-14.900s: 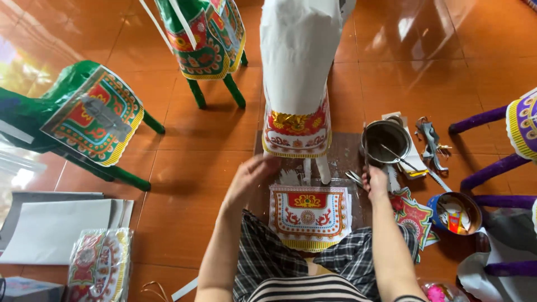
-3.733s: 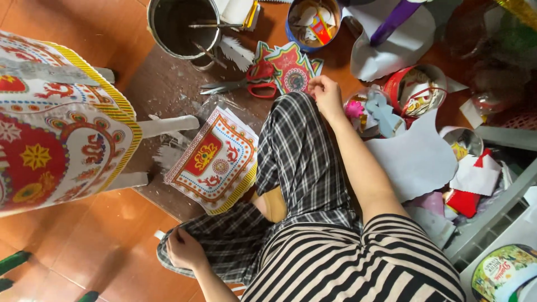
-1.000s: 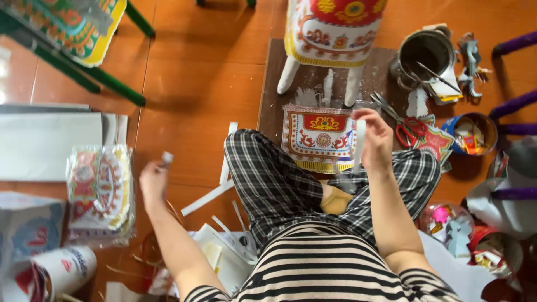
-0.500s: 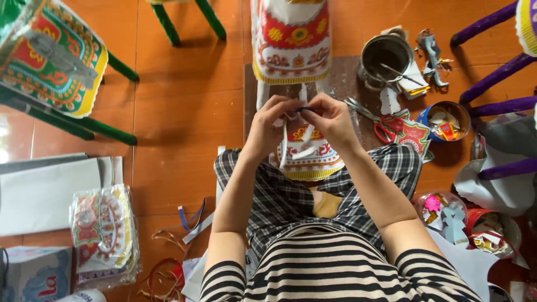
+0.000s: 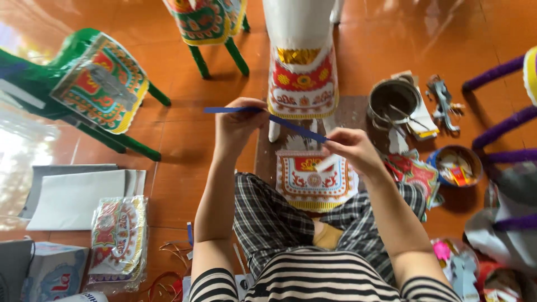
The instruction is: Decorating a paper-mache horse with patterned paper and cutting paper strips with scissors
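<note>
A white paper horse (image 5: 302, 50) with a red and gold saddle cloth stands on the brown board (image 5: 352, 112) straight ahead, a matching decorated paper panel (image 5: 315, 179) lying below it by the knee. In front of them, a thin blue paper strip (image 5: 291, 127) runs between both hands. The left hand (image 5: 239, 120) has fingers curled and pinching one part, the right hand (image 5: 352, 150) pinching the other end between thumb and fingertips.

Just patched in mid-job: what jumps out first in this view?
Both hands, left and right, pinch a blue strip stretched between them at centre frame. Just beyond it stands a white paper horse with a red patterned cloth, and a matching patterned panel lies below the hands by the knees. A green horse stands at far left; a metal pot sits to the right.
</note>
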